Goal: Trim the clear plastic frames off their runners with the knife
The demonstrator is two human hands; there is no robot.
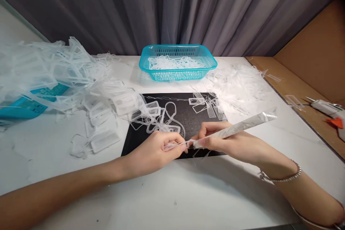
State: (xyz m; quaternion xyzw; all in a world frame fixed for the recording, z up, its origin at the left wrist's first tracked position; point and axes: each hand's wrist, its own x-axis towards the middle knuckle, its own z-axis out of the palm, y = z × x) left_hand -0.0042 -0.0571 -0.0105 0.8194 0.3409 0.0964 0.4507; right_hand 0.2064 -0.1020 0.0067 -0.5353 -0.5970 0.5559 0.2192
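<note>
My left hand (164, 151) is closed, pinching a thin translucent plastic piece (172, 146) over the near edge of a black mat (185, 115). Close against its fingertips, my right hand (223, 138) grips a pen-like tool (239, 124) wrapped in shiny whitish film. The tool's thick end points up to the right; its working tip is hidden among my fingers. Both hands meet at the plastic piece. Beyond my left hand lies a tangle of clear plastic frames and strips (159, 115) on the mat. Several flat rectangular frames (205, 102) rest at the mat's far right.
A blue basket (178, 75) holding white plastic frames stands behind the mat. Translucent parts heap up on the left (61, 64), partly over a blue tray (24, 109). Plastic scraps (237, 82) pile on the right. A white tool (326, 107) lies on brown board.
</note>
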